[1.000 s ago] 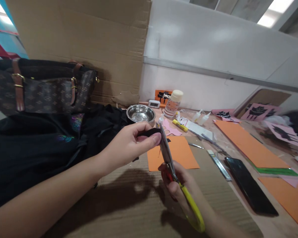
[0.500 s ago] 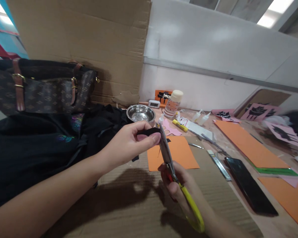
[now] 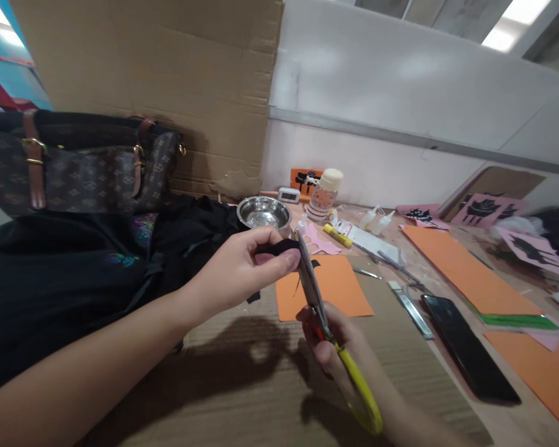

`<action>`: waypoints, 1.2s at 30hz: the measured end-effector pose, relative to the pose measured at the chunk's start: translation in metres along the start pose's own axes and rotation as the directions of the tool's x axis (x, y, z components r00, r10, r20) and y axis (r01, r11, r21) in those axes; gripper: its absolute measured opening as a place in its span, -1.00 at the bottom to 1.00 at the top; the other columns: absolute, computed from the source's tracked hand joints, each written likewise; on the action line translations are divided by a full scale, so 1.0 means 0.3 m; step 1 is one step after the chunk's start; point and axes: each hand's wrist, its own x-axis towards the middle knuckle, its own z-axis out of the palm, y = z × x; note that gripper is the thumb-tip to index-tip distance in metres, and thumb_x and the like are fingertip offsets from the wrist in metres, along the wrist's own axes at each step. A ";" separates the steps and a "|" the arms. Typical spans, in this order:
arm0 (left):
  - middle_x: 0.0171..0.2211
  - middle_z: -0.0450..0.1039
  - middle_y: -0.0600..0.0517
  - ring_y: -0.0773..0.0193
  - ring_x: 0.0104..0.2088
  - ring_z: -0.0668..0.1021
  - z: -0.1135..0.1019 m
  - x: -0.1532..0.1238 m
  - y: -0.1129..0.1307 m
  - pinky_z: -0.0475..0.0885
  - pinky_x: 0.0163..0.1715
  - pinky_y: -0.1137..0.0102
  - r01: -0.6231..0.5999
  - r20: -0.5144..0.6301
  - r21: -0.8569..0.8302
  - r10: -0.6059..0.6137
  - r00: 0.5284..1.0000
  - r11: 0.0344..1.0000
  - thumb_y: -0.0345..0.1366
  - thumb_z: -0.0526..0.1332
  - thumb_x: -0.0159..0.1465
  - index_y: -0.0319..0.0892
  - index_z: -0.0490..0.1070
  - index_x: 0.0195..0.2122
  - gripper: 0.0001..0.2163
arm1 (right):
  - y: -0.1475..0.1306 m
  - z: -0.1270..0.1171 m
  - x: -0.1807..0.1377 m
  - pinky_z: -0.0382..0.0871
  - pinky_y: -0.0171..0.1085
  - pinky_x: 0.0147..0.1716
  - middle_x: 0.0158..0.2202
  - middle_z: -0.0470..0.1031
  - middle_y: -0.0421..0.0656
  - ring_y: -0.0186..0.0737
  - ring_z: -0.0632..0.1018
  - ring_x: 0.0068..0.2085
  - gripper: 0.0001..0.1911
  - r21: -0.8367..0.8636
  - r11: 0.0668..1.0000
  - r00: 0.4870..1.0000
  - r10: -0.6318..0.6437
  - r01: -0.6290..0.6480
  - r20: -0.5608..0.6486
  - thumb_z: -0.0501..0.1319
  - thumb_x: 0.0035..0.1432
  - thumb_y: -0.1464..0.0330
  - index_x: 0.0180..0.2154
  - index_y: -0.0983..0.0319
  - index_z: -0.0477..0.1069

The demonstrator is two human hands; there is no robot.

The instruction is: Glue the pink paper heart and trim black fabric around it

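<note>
My left hand [image 3: 245,264] pinches a small black piece of paper [image 3: 279,248] with a pink underside between thumb and fingers. In my right hand [image 3: 330,338] is a pair of scissors [image 3: 311,288] with a yellow and red handle. The blades point up and away from me, close together, right at the paper's edge by my left thumb. Whether they have bitten into the paper I cannot tell. Beneath the scissors lies an orange sheet [image 3: 345,288] with small black scraps on it. Both hands hover above a cardboard mat [image 3: 242,385].
A steel bowl [image 3: 263,213], a clear bottle [image 3: 325,195], a glue stick [image 3: 338,236] and a pink cutout [image 3: 321,241] stand behind. To the right are a phone [image 3: 470,347], a cutter [image 3: 410,309] and orange card [image 3: 470,270]. Black cloth [image 3: 74,279] and a handbag [image 3: 84,167] fill the left.
My hands, the scissors and the black paper have shifted very slightly left. Nothing else has visibly changed.
</note>
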 end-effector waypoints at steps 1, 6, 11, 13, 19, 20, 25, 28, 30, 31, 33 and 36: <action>-0.36 0.58 0.07 0.36 -0.38 0.57 -0.002 -0.001 0.003 0.41 -0.37 0.51 0.000 0.003 -0.010 0.000 1.000 1.000 -0.05 0.40 0.27 -0.16 0.40 -0.37 -0.69 | -0.004 0.000 0.000 -0.01 -0.36 -0.60 -0.48 0.25 -0.30 -0.37 0.17 -0.52 -0.28 -0.009 1.000 1.000 0.000 0.000 0.003 0.41 -0.05 -0.25 -0.15 0.21 0.49; -0.33 0.62 0.06 0.33 -0.35 0.62 -0.010 0.001 0.010 0.44 -0.36 0.50 0.008 0.021 -0.027 -0.008 1.000 1.000 -0.06 0.40 0.28 -0.15 0.39 -0.37 -0.69 | -0.018 0.000 0.002 0.13 -0.32 -0.52 -0.48 0.28 -0.28 -0.32 0.25 -0.48 -0.28 -0.076 0.996 0.999 -0.038 0.036 -0.014 0.38 -0.04 -0.28 -0.17 0.20 0.50; -0.28 0.69 0.03 0.26 -0.24 0.69 -0.013 0.005 0.004 0.50 -0.28 0.49 0.011 0.031 -0.057 -0.009 0.999 0.998 -0.07 0.41 0.28 -0.14 0.41 -0.33 -0.71 | -0.002 -0.001 0.005 0.06 -0.34 -0.57 -0.47 0.24 -0.29 -0.34 0.20 -0.50 -0.26 -0.042 0.999 1.000 -0.015 0.015 -0.013 0.37 -0.05 -0.29 -0.16 0.21 0.49; -0.28 0.70 0.03 0.26 -0.24 0.70 -0.014 0.003 0.002 0.50 -0.28 0.49 0.006 0.026 -0.053 -0.005 1.000 0.999 -0.07 0.41 0.29 -0.14 0.42 -0.32 -0.72 | 0.003 -0.002 0.005 0.05 -0.35 -0.58 -0.46 0.25 -0.29 -0.35 0.20 -0.50 -0.24 -0.032 0.999 1.000 -0.006 0.005 -0.012 0.37 -0.07 -0.30 -0.16 0.22 0.49; -0.30 0.71 0.05 0.27 -0.25 0.71 -0.015 -0.001 0.003 0.50 -0.30 0.50 0.002 0.011 -0.054 -0.002 1.000 0.999 -0.09 0.41 0.29 -0.13 0.44 -0.33 -0.74 | -0.011 -0.004 0.000 0.07 -0.35 -0.56 -0.46 0.27 -0.28 -0.34 0.21 -0.49 -0.21 -0.084 0.996 1.000 -0.002 0.001 -0.016 0.36 -0.06 -0.32 -0.14 0.24 0.49; -0.30 0.71 0.06 0.28 -0.24 0.71 -0.014 0.000 0.003 0.51 -0.28 0.50 -0.001 0.010 -0.063 0.001 1.000 0.998 -0.09 0.42 0.29 -0.13 0.44 -0.33 -0.74 | -0.013 -0.004 -0.001 0.07 -0.35 -0.56 -0.47 0.27 -0.28 -0.34 0.22 -0.49 -0.21 -0.085 0.996 1.000 -0.009 0.007 -0.018 0.36 -0.06 -0.32 -0.14 0.24 0.49; -0.31 0.71 0.09 0.30 -0.25 0.70 -0.018 0.006 -0.004 0.53 -0.22 0.49 -0.019 0.005 -0.085 0.020 1.000 0.996 -0.11 0.43 0.28 -0.11 0.47 -0.31 -0.78 | -0.009 -0.001 -0.004 0.03 -0.36 -0.61 -0.47 0.26 -0.29 -0.37 0.19 -0.52 -0.23 -0.060 0.998 1.000 -0.005 0.004 -0.016 0.38 -0.07 -0.30 -0.15 0.23 0.50; -0.36 0.69 0.10 0.30 -0.27 0.69 -0.022 0.011 -0.017 0.53 -0.22 0.47 -0.047 -0.040 -0.043 0.045 0.998 0.998 -0.09 0.44 0.26 -0.11 0.48 -0.30 -0.76 | 0.000 0.001 0.000 -0.02 -0.38 -0.64 -0.48 0.23 -0.31 -0.40 0.15 -0.55 -0.24 -0.024 1.000 1.000 -0.004 0.004 -0.006 0.39 -0.07 -0.28 -0.14 0.23 0.50; -0.38 0.67 0.11 0.31 -0.25 0.69 -0.022 0.014 -0.024 0.54 -0.20 0.47 -0.072 -0.073 -0.091 0.066 0.995 0.993 -0.11 0.45 0.26 -0.12 0.42 -0.38 -0.72 | 0.006 0.002 0.002 -0.04 -0.38 -0.65 -0.48 0.24 -0.31 -0.42 0.13 -0.56 -0.25 -0.004 1.000 1.000 -0.005 0.005 -0.002 0.39 -0.04 -0.27 -0.12 0.23 0.50; -0.37 0.67 0.12 0.32 -0.25 0.69 -0.021 0.015 -0.025 0.55 -0.18 0.48 -0.088 -0.078 -0.139 0.078 0.994 0.986 -0.14 0.45 0.26 -0.13 0.38 -0.42 -0.71 | 0.010 0.002 0.002 -0.06 -0.39 -0.65 -0.47 0.24 -0.31 -0.43 0.12 -0.56 -0.26 0.007 1.000 1.000 -0.011 0.011 0.001 0.38 -0.02 -0.26 -0.11 0.23 0.50; -0.34 0.68 0.12 0.36 -0.25 0.69 -0.017 0.015 -0.022 0.55 -0.16 0.50 -0.111 -0.071 -0.235 0.097 0.993 0.966 -0.20 0.44 0.29 -0.13 0.33 -0.45 -0.69 | 0.020 0.002 0.001 -0.06 -0.39 -0.64 -0.46 0.24 -0.31 -0.44 0.10 -0.56 -0.28 0.026 0.999 0.999 -0.035 0.034 0.009 0.38 0.01 -0.25 -0.10 0.22 0.50; -0.34 0.67 0.13 0.40 -0.27 0.67 -0.010 0.015 -0.011 0.56 -0.19 0.54 -0.116 -0.069 -0.289 0.100 0.993 0.950 -0.26 0.42 0.31 -0.13 0.34 -0.44 -0.72 | 0.037 0.002 -0.004 0.02 -0.38 -0.60 -0.42 0.28 -0.28 -0.41 0.14 -0.53 -0.32 0.045 0.996 0.996 -0.083 0.082 0.024 0.35 0.07 -0.24 -0.08 0.20 0.50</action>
